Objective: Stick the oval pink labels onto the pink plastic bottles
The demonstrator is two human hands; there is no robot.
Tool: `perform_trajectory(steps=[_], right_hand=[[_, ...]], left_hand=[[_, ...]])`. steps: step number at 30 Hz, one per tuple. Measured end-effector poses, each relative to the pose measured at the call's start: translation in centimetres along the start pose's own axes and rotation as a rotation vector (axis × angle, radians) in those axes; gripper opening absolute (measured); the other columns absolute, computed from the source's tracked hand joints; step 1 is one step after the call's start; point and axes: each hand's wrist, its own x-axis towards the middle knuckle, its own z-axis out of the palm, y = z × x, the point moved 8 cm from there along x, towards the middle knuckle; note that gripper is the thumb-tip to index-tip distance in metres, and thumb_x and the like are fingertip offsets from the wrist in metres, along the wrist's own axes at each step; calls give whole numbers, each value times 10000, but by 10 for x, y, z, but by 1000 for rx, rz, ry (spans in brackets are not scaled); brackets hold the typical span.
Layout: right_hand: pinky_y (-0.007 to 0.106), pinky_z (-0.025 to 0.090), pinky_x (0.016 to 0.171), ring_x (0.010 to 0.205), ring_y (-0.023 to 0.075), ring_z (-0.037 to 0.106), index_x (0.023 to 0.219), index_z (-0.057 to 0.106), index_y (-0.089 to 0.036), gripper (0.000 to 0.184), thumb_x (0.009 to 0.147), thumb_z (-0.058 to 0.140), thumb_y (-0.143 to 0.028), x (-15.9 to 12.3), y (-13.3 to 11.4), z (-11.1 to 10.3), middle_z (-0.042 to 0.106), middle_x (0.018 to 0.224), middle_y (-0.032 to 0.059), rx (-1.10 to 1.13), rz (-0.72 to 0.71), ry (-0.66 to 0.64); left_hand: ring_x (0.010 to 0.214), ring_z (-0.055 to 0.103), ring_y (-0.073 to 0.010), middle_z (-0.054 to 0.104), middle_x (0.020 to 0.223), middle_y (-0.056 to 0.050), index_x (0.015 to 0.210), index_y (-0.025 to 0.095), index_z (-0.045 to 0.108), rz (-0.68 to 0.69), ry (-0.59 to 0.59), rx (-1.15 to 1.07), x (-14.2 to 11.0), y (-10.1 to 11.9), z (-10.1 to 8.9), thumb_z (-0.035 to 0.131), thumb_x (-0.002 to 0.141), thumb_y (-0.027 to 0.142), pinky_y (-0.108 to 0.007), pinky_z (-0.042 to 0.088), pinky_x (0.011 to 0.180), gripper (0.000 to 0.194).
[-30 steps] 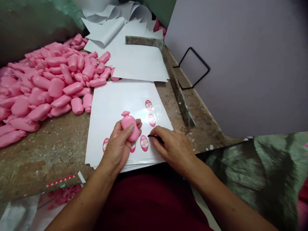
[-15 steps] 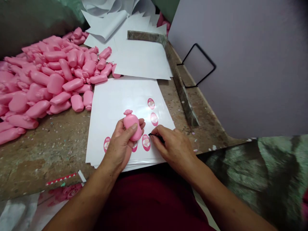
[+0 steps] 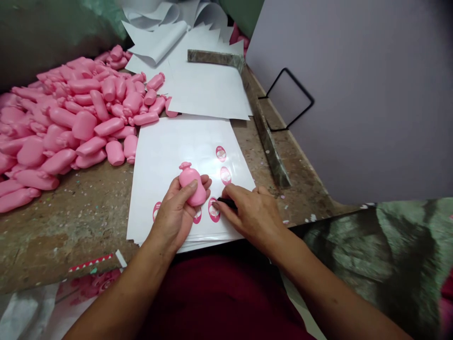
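Right hand (image 3: pixel 251 212) now nearer oval label (image 3: pixel 213 210), left hand (image 3: pixel 170 217) holding pink bottle (image 3: pixel 191 187)

Tons of loose pink plastic bottles (image 3: pixel 71 113) heaped up at about 10 o'clock on a worn, speckled surface (image 3: pixel 63 226), with loose white sheets (image 3: pixel 205 89) at 12. An angled stone-looking strip (image 3: pixel 265 127) runs off toward 1 o'clock, a black wire frame (image 3: pixel 300 84) leans on a lilac panel (image 3: pixel 357 104) at 2, mottled green cloth (image 3: pixel 375 245) sits at 4, and there's a red-and-white striped strip (image 3: pixel 91 263) at 7.
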Motion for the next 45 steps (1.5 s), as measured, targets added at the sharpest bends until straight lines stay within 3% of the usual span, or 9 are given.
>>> perform_trajectory(steps=[3, 6, 10, 13, 18, 22, 45], right_hand=[[315, 327, 660, 591, 163, 525, 726, 578, -218, 193, 843, 629, -363, 1, 11, 2, 647, 657, -2, 219, 120, -27], [275, 341, 582, 583, 146, 495, 668, 536, -225, 268, 797, 650, -431, -3, 22, 0, 572, 625, -23, 642, 246, -79], [256, 341, 536, 558, 127, 482, 683, 557, -225, 255, 771, 675, -433, -8, 27, -22, 570, 605, -31, 951, 307, 1], [259, 356, 543, 567, 130, 490, 755, 633, -224, 171, 769, 679, -388, -6, 17, -33, 593, 614, -27, 946, 260, -7], [267, 446, 596, 622, 145, 584, 723, 646, -220, 169, 798, 663, -371, 0, -1, -28, 654, 658, -10, 1032, 196, -110], [274, 480, 625, 644, 154, 620, 714, 643, -218, 214, 793, 697, -409, 0, -3, -24, 676, 667, -4, 1078, 196, -136], [278, 431, 625, 636, 144, 565, 661, 601, -203, 286, 796, 669, -446, 0, 3, -19, 648, 654, -4, 995, 210, -121]], left_hand=[[1077, 677, -212, 728, 1003, -75, 1123, 172, 584, 9, 11, 13, 1, 0, -2, 691, 820, 175, -402, 449, 1083, 322], [1077, 675, -213, 725, 995, -77, 1115, 167, 587, 20, 16, 40, 2, -1, -4, 704, 811, 190, -397, 461, 1066, 326], [1000, 691, -202, 711, 1007, -67, 1126, 181, 576, 39, -10, 109, -1, 1, 0, 720, 814, 217, -345, 534, 928, 346], [925, 687, -177, 694, 1047, -52, 1145, 206, 589, 4, -62, 161, -11, 0, 11, 732, 826, 266, -279, 551, 795, 354], [994, 677, -227, 691, 1057, -83, 1145, 196, 632, -83, -229, 82, -30, -7, 32, 640, 877, 553, -322, 568, 828, 446], [1009, 676, -251, 701, 991, -91, 1177, 191, 623, -120, -238, 102, -35, -11, 32, 563, 868, 670, -332, 574, 800, 573], [988, 650, -218, 668, 1084, -84, 1223, 208, 593, -25, -239, 164, -39, -11, 28, 573, 880, 645, -300, 533, 775, 557]])
